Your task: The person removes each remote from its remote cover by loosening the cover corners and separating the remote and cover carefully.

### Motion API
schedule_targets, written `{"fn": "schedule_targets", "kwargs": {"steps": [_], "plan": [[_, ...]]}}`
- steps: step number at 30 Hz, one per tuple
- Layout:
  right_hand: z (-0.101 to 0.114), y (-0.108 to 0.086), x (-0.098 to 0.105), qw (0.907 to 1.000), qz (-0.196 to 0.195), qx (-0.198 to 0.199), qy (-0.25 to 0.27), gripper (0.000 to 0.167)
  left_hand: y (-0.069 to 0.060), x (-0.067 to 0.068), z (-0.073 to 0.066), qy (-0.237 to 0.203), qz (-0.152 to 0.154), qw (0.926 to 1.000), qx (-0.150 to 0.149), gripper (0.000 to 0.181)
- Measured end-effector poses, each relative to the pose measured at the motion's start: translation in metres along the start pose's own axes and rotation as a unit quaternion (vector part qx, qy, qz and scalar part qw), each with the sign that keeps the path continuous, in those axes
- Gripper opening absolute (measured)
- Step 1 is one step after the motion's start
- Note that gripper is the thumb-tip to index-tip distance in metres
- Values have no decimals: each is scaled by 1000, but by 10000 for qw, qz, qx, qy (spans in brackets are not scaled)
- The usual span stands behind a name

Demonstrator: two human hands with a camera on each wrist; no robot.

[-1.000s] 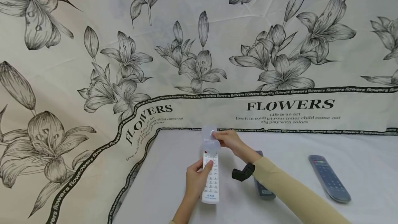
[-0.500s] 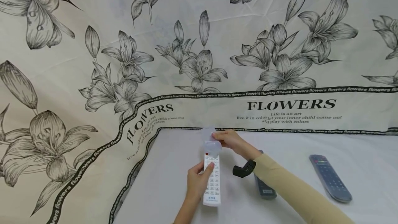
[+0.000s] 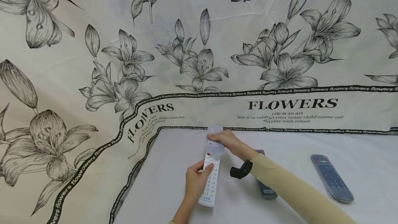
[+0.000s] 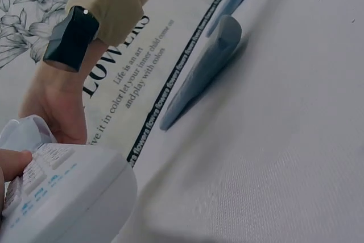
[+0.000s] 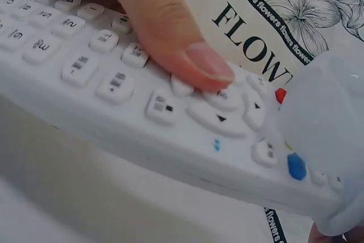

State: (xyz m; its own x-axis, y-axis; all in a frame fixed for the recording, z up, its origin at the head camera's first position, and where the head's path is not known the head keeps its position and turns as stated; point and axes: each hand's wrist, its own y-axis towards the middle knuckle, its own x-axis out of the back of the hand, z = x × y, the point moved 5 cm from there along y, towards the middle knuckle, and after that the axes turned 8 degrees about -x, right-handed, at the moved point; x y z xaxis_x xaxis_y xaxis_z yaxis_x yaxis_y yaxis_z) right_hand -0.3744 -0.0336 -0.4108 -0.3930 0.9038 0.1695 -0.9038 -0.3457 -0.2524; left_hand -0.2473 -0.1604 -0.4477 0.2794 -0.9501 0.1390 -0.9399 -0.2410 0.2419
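Observation:
A white remote (image 3: 210, 182) is gripped by the left hand (image 3: 196, 179), its thumb lying across the buttons. Over the remote's far end sits a translucent, cloudy sleeve (image 3: 215, 148), which the right hand (image 3: 230, 141) pinches near its top. In the right wrist view the left thumb (image 5: 187, 49) rests by the arrow keys, and the sleeve (image 5: 330, 118) covers the end beyond the red and blue buttons. In the left wrist view the remote's near end (image 4: 85, 192) fills the lower left corner.
To the right, a dark remote (image 3: 267, 189) lies partly under the right forearm, and another dark remote (image 3: 332, 179) lies farther right. Both rest on the white table cloth (image 3: 168, 168). A flower-printed cloth (image 3: 211, 111) hangs behind. The right wrist wears a black band (image 3: 241, 170).
The right fingers have shifted from the sleeve's side across its upper part. The white remote's near end has swung slightly left, tilting it a little.

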Motion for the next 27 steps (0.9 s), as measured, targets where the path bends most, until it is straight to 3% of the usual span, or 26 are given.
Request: {"fn": "schedule_targets", "kwargs": {"steps": [7, 18, 27], "plan": [[-4, 2, -1, 9978, -477, -260, 378, 43, -4, -5, 3, 225, -232, 9993, 211, 43], [-10, 4, 4, 9893, -548, -718, 1146, 43, -9, -16, -9, 368, -287, 9979, 448, 45], [-14, 10, 0, 9821, -438, -847, 1625, 47, -13, -15, -8, 395, -433, 9963, 633, 46]]}}
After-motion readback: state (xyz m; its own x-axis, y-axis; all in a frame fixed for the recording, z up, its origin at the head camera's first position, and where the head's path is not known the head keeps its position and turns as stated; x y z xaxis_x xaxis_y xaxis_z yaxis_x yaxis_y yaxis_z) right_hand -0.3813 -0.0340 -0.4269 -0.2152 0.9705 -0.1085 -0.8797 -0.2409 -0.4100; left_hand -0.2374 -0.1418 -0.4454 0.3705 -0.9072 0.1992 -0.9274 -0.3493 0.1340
